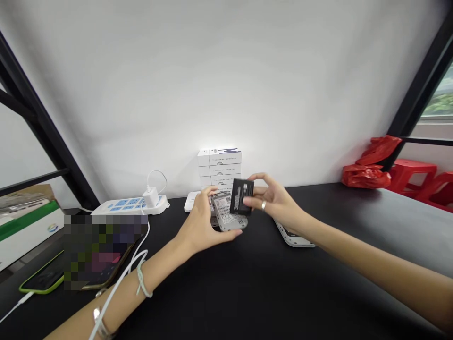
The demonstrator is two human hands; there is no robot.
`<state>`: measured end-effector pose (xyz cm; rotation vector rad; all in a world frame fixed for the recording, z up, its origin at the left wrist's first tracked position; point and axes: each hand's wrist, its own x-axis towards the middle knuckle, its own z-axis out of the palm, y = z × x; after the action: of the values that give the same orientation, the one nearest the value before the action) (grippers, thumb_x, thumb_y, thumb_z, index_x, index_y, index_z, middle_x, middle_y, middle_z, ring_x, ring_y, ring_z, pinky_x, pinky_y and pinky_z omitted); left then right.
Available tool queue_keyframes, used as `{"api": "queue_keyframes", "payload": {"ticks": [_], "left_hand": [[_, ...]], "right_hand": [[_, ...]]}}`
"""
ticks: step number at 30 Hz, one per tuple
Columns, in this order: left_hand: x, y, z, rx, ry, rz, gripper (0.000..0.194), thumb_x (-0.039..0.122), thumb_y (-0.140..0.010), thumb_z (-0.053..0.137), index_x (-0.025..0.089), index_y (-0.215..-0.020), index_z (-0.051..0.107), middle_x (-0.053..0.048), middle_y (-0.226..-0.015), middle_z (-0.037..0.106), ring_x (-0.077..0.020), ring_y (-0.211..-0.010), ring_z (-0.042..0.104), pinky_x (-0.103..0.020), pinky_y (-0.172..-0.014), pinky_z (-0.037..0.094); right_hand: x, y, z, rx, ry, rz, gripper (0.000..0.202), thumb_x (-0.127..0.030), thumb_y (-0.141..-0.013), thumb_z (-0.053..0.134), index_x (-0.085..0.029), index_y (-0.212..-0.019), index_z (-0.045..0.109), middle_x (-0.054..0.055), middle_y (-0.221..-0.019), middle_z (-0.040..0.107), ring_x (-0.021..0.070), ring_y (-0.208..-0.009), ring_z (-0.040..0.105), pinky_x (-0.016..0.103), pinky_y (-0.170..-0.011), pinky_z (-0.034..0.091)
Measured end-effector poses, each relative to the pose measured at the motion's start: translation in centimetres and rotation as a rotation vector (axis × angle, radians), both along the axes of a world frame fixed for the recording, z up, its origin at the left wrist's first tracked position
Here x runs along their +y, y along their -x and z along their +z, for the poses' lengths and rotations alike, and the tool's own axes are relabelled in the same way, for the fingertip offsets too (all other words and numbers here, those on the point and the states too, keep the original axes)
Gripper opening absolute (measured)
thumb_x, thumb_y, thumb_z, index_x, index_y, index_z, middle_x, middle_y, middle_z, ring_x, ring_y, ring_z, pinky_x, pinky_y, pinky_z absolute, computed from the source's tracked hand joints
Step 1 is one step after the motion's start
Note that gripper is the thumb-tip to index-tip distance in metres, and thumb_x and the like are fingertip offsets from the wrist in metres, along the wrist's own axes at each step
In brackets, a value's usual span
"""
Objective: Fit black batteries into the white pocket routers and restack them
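Observation:
My left hand (203, 219) grips a small white device (231, 223) by its edges, with the printed label inside its battery bay facing me. Between thumb and fingers, my right hand (271, 198) pinches a flat black battery (240, 196) with white print. The battery is tilted in front of the device's right part and covers some of the label; whether the two touch I cannot tell. Under my right forearm lies another white device (299, 242), partly hidden, with a dark area inside its frame.
White boxes (221, 160) are stacked by the wall, a white device (191, 202) beside them. At left are a power strip (116, 205) with a charger (151, 197), a green-edged phone (44, 276) and a white cable crossing my left forearm. Red bags (368, 174) lie at right.

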<state>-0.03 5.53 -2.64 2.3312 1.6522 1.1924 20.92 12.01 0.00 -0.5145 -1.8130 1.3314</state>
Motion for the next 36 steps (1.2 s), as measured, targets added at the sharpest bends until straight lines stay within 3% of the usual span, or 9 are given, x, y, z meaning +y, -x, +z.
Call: {"api": "queue_keyframes", "payload": {"ticks": [4, 8, 14, 20, 23, 27, 30, 33, 36], "left_hand": [[1.4, 2.4, 0.0, -0.077, 0.105, 0.051, 0.101, 0.057, -0.06, 0.073, 0.025, -0.135, 0.013, -0.012, -0.127, 0.041, -0.0257, -0.113, 0.043, -0.046, -0.096, 0.04], [2.1, 3.5, -0.6, -0.153, 0.251, 0.043, 0.095, 0.057, -0.068, 0.067, 0.027, -0.139, 0.011, -0.013, -0.132, 0.04, -0.0265, -0.12, 0.041, -0.049, -0.099, 0.036], [2.5, 3.5, -1.5, -0.137, 0.251, 0.014, 0.086, 0.056, -0.079, 0.058, 0.03, -0.143, 0.007, -0.014, -0.142, 0.03, -0.0274, -0.13, 0.033, -0.049, -0.102, 0.032], [2.3, 3.3, -1.5, -0.094, 0.206, 0.005, 0.075, 0.053, -0.084, 0.052, 0.024, -0.14, 0.011, -0.014, -0.141, 0.032, -0.0243, -0.131, 0.031, -0.046, -0.103, 0.032], [2.1, 3.2, -1.7, -0.062, 0.19, 0.033, 0.073, 0.054, -0.085, 0.05, 0.025, -0.139, 0.011, -0.012, -0.142, 0.027, -0.0241, -0.133, 0.027, -0.046, -0.105, 0.03], [1.8, 2.9, -2.0, -0.001, 0.127, 0.096, 0.069, 0.054, -0.085, 0.048, 0.025, -0.137, 0.013, -0.012, -0.14, 0.024, -0.025, -0.134, 0.022, -0.048, -0.106, 0.026], [1.3, 2.5, -1.7, 0.088, -0.044, 0.127, 0.061, 0.048, -0.086, 0.05, 0.022, -0.132, 0.02, -0.013, -0.142, 0.02, -0.0265, -0.134, 0.017, -0.05, -0.107, 0.022], [0.5, 1.4, -0.8, 0.198, -0.289, 0.023, 0.046, 0.036, -0.086, 0.053, 0.021, -0.123, 0.03, -0.012, -0.141, 0.023, -0.0251, -0.132, 0.023, -0.047, -0.107, 0.022], [-0.7, -0.3, 0.0, 0.278, -0.272, -0.185, 0.03, 0.031, -0.086, 0.052, 0.021, -0.113, 0.041, -0.009, -0.13, 0.04, -0.0236, -0.124, 0.035, -0.042, -0.105, 0.027]], "right_hand": [[3.6, 1.1, -0.4, -0.283, 0.219, -0.344, 0.044, -0.036, -0.078, 0.066, -0.019, -0.108, 0.038, -0.007, -0.057, 0.047, 0.0061, -0.05, 0.04, 0.022, -0.06, 0.04], [6.3, 2.5, -2.3, -0.451, 0.29, -0.331, 0.042, -0.031, -0.074, 0.067, -0.014, -0.1, 0.038, -0.006, -0.051, 0.044, 0.008, -0.048, 0.041, 0.023, -0.055, 0.038], [7.3, 3.9, -4.1, -0.546, 0.087, -0.415, 0.042, -0.035, -0.073, 0.066, -0.019, -0.09, 0.031, -0.004, -0.055, 0.048, 0.0112, -0.047, 0.045, 0.025, -0.05, 0.037], [6.8, 3.3, -4.3, -0.611, -0.167, -0.314, 0.03, -0.04, -0.085, 0.053, -0.019, -0.091, 0.033, -0.002, -0.057, 0.053, 0.0146, -0.057, 0.052, 0.029, -0.063, 0.042], [6.5, 1.9, -3.2, -0.652, -0.202, -0.222, 0.034, -0.049, -0.088, 0.045, -0.017, -0.099, 0.038, 0.002, -0.069, 0.06, 0.0151, -0.064, 0.054, 0.03, -0.066, 0.043], [5.5, -2.2, -0.8, -0.789, -0.342, 0.001, 0.052, -0.054, -0.077, 0.058, -0.017, -0.112, 0.047, 0.008, -0.1, 0.061, 0.0196, -0.089, 0.057, 0.033, -0.077, 0.045], [4.2, -6.1, 0.2, -0.953, -0.413, -0.052, 0.073, -0.06, -0.069, 0.063, -0.02, -0.127, 0.043, 0.012, -0.125, 0.05, 0.0274, -0.112, 0.05, 0.039, -0.091, 0.042], [3.3, -9.0, 0.1, -1.191, -0.321, -0.054, 0.111, -0.058, -0.049, 0.077, -0.023, -0.143, 0.028, 0.012, -0.141, 0.035, 0.0361, -0.125, 0.038, 0.046, -0.1, 0.036], [2.7, -9.7, -0.5, -1.225, -0.3, -0.077, 0.107, -0.056, -0.048, 0.077, -0.022, -0.14, 0.034, 0.012, -0.136, 0.04, 0.0354, -0.121, 0.042, 0.044, -0.097, 0.039]]}}
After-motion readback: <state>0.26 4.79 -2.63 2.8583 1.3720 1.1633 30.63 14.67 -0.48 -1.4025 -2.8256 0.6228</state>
